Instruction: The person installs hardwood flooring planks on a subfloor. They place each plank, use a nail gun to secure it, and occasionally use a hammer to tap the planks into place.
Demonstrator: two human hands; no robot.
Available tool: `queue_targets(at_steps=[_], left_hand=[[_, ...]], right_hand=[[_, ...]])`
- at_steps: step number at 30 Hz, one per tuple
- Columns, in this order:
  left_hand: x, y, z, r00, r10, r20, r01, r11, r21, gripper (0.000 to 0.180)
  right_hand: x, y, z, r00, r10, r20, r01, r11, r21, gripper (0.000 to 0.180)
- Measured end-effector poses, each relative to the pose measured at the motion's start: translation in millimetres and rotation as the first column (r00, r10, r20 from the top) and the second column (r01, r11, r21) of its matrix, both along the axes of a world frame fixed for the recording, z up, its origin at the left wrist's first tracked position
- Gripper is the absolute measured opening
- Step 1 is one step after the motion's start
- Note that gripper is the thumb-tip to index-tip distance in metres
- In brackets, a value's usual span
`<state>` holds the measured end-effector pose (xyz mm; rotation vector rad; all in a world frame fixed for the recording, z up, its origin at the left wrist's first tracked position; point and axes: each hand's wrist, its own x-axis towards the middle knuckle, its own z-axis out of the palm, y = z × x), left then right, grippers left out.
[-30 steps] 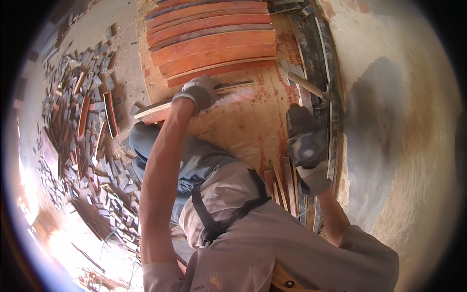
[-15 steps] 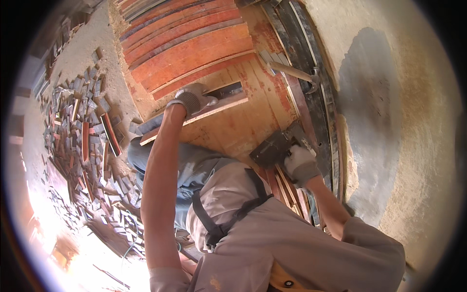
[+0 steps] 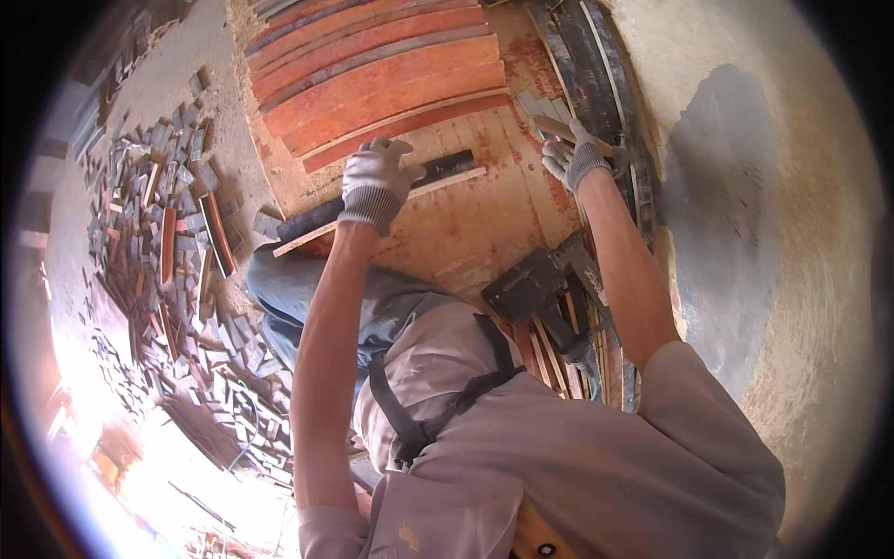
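My left hand (image 3: pixel 374 184), in a grey-white knit glove, is over a dark wooden strip (image 3: pixel 452 167) and a pale-edged strip (image 3: pixel 438 185) lying together on the board. Its fingers are apart and grip nothing visible. At the board's right side, my gloved right hand (image 3: pixel 575 160) is on a hammer (image 3: pixel 553 126). One finger crosses the wooden handle and the others curl below it; the hammer's head is partly hidden by the hand. A black nail gun (image 3: pixel 524 287) rests by my right thigh, with neither hand on it.
Reddish-orange wooden strips (image 3: pixel 382 84) lie in rows across the far part of the plywood board (image 3: pixel 456 233). Long dark planks (image 3: pixel 587 70) run along its right side. Many small wood offcuts (image 3: pixel 177 233) cover the floor at left. More strips (image 3: pixel 549 359) lie beside my right leg.
My right hand has let go of the nail gun and moved up to the hammer. My left hand has lifted off the strips, and the gap between them has closed.
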<state>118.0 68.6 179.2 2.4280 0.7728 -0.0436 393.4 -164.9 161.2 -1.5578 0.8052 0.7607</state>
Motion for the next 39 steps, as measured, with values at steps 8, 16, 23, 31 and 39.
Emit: queue_targets(at_steps=[8, 16, 23, 31, 39], left_hand=[[-61, -36, -20, 0.974, -0.225, 0.030, 0.208, 0.938, 0.278, 0.032], [-76, -28, -36, 0.945, -0.326, 0.000, 0.305, 0.883, 0.357, 0.027], [-71, -29, -40, 0.964, -0.264, -0.031, 0.253, 0.875, 0.414, 0.018], [-78, -28, -38, 0.967, -0.249, -0.054, 0.250, 0.887, 0.387, 0.020], [-76, -26, -33, 0.961, -0.260, -0.094, 0.276, 0.884, 0.378, 0.017]], right_hand=[[-40, -57, 37, 0.942, -0.173, 0.286, 0.053, 0.923, 0.381, 0.015], [-133, -88, 106, 0.733, 0.555, 0.394, -0.594, 0.804, -0.027, 0.027], [-96, -50, 80, -0.425, 0.801, 0.421, -0.593, 0.105, -0.798, 0.037], [-74, -35, 56, -0.739, 0.637, 0.221, -0.424, -0.185, -0.886, 0.029], [-73, -16, 54, -0.792, 0.562, 0.239, -0.348, -0.094, -0.933, 0.035]])
